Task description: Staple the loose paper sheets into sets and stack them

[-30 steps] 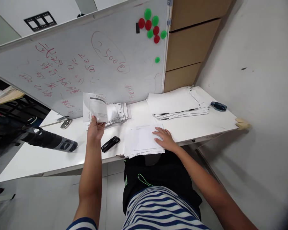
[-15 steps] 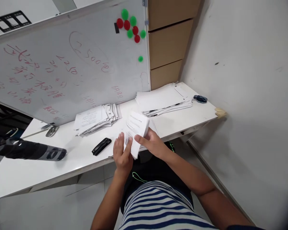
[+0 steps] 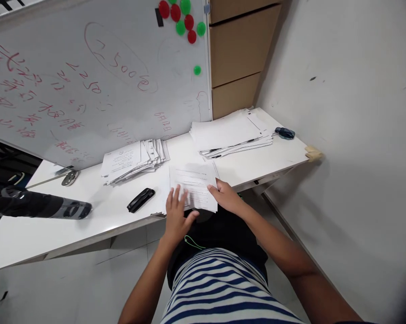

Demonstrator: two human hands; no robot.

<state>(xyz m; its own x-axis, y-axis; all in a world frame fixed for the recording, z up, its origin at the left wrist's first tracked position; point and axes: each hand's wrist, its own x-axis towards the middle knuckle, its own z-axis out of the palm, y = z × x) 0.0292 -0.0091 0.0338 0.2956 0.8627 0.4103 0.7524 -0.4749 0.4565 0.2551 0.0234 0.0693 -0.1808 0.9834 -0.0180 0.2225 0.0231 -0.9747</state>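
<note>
Head view: a person in a striped shirt [image 3: 219,288] works at a white table [image 3: 98,193] with both bare hands on paper.
Printed sheets [image 3: 196,182]: a small pile at the table's near edge, in front of the person, lines of print on the top sheet.
Left hand [image 3: 177,220]: on the pile's lower left part, fingers open and spread, slightly blurred, gripping nothing that shows.
Right hand [image 3: 225,195]: at the pile's right edge, thumb over the top sheet; whether the fingers grip it, one cannot tell.
Black stapler [image 3: 141,200]: lying left of the pile, apart from both hands.
Left stack [image 3: 122,159]: uneven papers beyond the stapler, near the whiteboard [image 3: 138,103].
Right stack [image 3: 226,130]: larger sheets beyond the pile, to its right.
Bottle [image 3: 44,204]: dark, on its side at the far left.
Mouse [image 3: 69,178]: between bottle and whiteboard.
Whiteboard: red writing, with red and green magnets [image 3: 189,22].
Cardboard boxes [image 3: 243,49]: stacked beside the whiteboard.
</note>
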